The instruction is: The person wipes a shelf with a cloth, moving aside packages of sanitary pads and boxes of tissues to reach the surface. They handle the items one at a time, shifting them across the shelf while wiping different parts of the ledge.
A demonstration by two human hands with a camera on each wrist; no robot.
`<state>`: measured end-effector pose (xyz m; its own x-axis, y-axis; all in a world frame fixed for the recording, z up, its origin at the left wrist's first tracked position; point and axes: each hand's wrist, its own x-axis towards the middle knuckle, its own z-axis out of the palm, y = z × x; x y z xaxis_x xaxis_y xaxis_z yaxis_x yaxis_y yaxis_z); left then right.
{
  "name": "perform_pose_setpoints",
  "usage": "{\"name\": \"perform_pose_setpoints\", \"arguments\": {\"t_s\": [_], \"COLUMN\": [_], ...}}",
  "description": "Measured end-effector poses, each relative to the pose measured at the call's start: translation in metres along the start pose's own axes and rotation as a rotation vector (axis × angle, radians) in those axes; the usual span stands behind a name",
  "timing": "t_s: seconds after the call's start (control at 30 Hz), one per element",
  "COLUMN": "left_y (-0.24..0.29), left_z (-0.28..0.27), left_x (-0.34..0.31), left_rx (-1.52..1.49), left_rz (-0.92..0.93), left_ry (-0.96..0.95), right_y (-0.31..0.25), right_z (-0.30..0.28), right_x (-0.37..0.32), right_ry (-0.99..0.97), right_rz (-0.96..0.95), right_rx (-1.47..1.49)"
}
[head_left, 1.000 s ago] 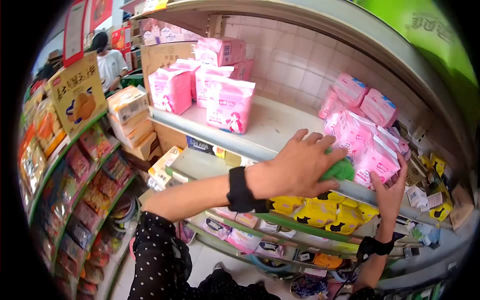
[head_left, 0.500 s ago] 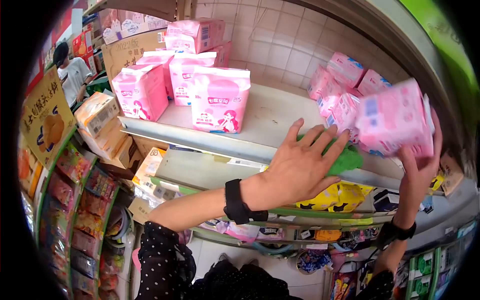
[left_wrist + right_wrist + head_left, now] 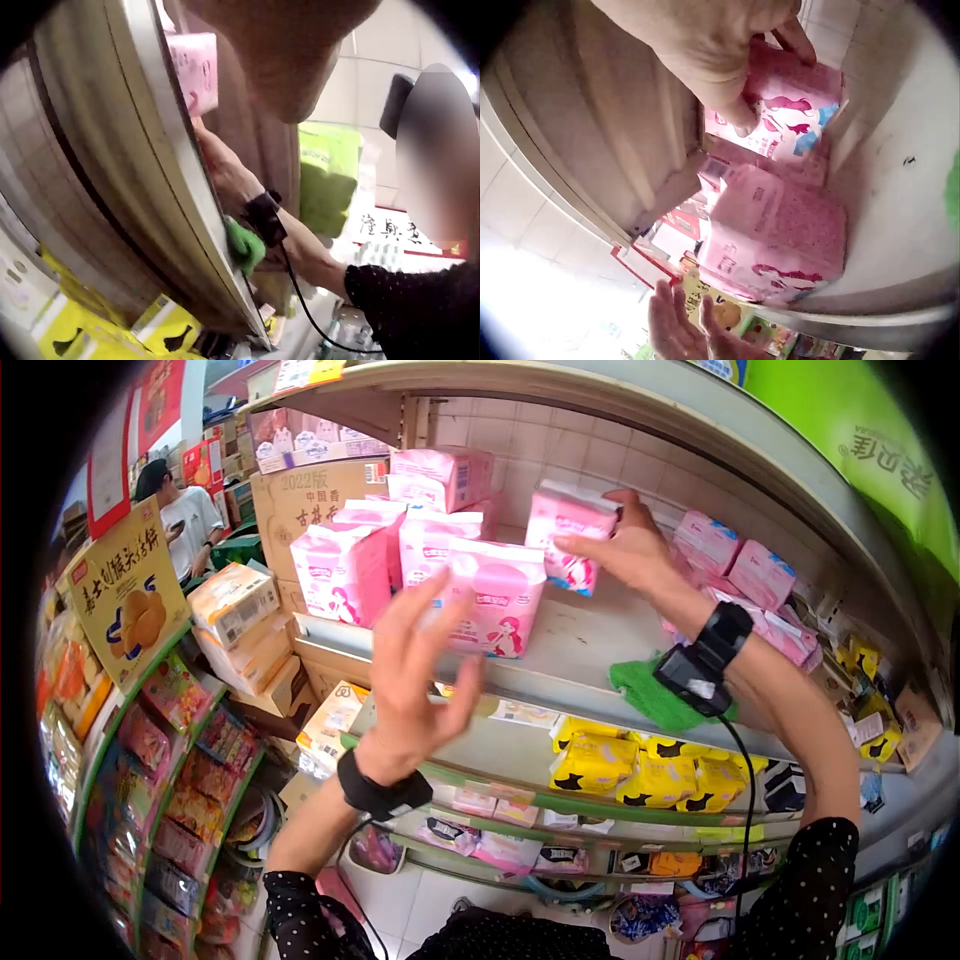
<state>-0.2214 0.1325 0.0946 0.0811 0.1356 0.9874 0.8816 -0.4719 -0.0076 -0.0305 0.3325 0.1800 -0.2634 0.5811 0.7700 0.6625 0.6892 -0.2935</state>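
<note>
My right hand grips a pink pack of sanitary pads by its side, fingers behind and thumb on the front. The right wrist view shows this same pack upright beside the grouped packs. Blurred by motion, my left hand has its fingers spread and holds nothing. It overlaps the front pack of the group in the head view. More pink packs stand behind and to the left. A crumpled green cloth lies at the shelf's front edge, beneath my right forearm.
Jumbled pink packs lie at the shelf's right end. Yellow packs fill the shelf below. Overhead runs another shelf board. A brown carton stands at the left, and a person is farther back.
My right hand has carried a pink pack from the right end leftward to the group. My left hand has let go of the green cloth and moved left.
</note>
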Motion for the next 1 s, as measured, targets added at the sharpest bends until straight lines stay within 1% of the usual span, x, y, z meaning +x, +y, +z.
{"name": "perform_pose_setpoints", "arguments": {"t_s": [0.1, 0.13, 0.23, 0.27, 0.37, 0.47, 0.6, 0.63, 0.7, 0.73, 0.77, 0.8, 0.83, 0.9, 0.93, 1.0], "left_y": [-0.025, -0.030, -0.031, -0.033, -0.027, -0.019, -0.015, -0.017, -0.014, -0.019, -0.019, -0.018, -0.017, -0.016, -0.016, -0.016], "left_z": [-0.002, 0.000, -0.003, 0.002, 0.005, 0.014, 0.016, 0.018, 0.017, 0.019, 0.020, 0.019, 0.018, 0.018, 0.017, 0.018], "left_x": [-0.002, -0.007, -0.012, -0.015, -0.007, 0.000, 0.007, 0.004, 0.005, 0.002, 0.000, 0.000, 0.001, 0.001, 0.002, 0.000], "left_rx": [-0.025, -0.081, -0.154, -0.160, -0.246, -0.248, -0.252, -0.271, -0.262, -0.239, -0.213, -0.208, -0.199, -0.190, -0.188, -0.190], "left_rz": [-0.189, -0.277, -0.384, -0.357, -0.415, -0.433, -0.444, -0.439, -0.471, -0.429, -0.451, -0.483, -0.518, -0.515, -0.518, -0.511], "left_ry": [-0.046, -0.049, -0.210, -0.196, -0.216, -0.276, -0.281, -0.262, -0.284, -0.294, -0.326, -0.350, -0.372, -0.350, -0.346, -0.339], "right_y": [-0.032, -0.033, -0.031, -0.028, -0.018, -0.011, -0.006, -0.005, -0.004, -0.002, 0.001, -0.004, -0.006, -0.007, -0.001, 0.038], "right_z": [0.002, 0.004, -0.003, -0.008, -0.017, -0.012, -0.006, 0.000, 0.007, 0.010, 0.012, 0.003, -0.012, -0.048, -0.070, -0.096], "right_x": [-0.011, -0.012, -0.021, -0.016, -0.017, -0.018, -0.014, -0.017, -0.022, -0.022, -0.023, -0.025, -0.023, -0.017, -0.015, -0.003], "right_ry": [-0.384, -0.517, -0.641, -0.677, -0.703, -0.666, -0.758, -0.709, -0.716, -0.707, -0.702, -0.655, -0.667, -0.700, -0.688, -0.491], "right_rz": [0.099, 0.098, 0.182, 0.281, 0.260, 0.231, 0.102, 0.082, 0.047, 0.093, 0.136, 0.135, 0.125, 0.101, 0.040, -0.127], "right_rx": [0.173, 0.162, 0.634, 0.598, 0.659, 0.593, 0.693, 0.736, 0.671, 0.655, 0.642, 0.532, 0.494, 0.420, 0.417, 0.109]}}
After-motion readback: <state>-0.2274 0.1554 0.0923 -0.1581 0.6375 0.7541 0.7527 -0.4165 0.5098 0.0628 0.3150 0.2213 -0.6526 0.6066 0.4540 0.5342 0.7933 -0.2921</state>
